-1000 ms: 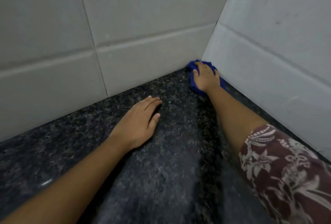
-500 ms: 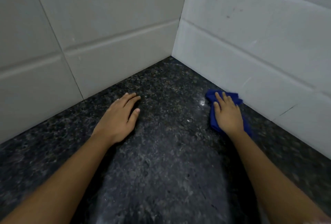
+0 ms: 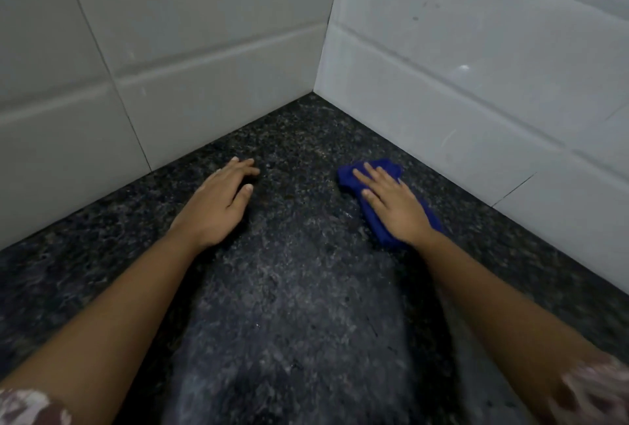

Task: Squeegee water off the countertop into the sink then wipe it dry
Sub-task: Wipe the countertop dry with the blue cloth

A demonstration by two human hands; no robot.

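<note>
A dark speckled granite countertop [image 3: 299,305] runs into a tiled corner. My right hand [image 3: 391,207] lies flat, fingers spread, pressing a blue cloth [image 3: 381,169] onto the counter a short way out from the right wall. The cloth shows beyond my fingertips and under my wrist. My left hand [image 3: 214,207] rests palm down on the bare counter to the left, fingers together, holding nothing. No squeegee or sink is in view.
White tiled walls [image 3: 459,91] meet at the corner [image 3: 315,93] behind both hands and bound the counter at the back and right. A paler sheen runs down the middle of the counter toward me.
My right hand has drawn the blue cloth out of the corner, toward me along the right wall, then slightly left. My left hand stays planted on the counter.
</note>
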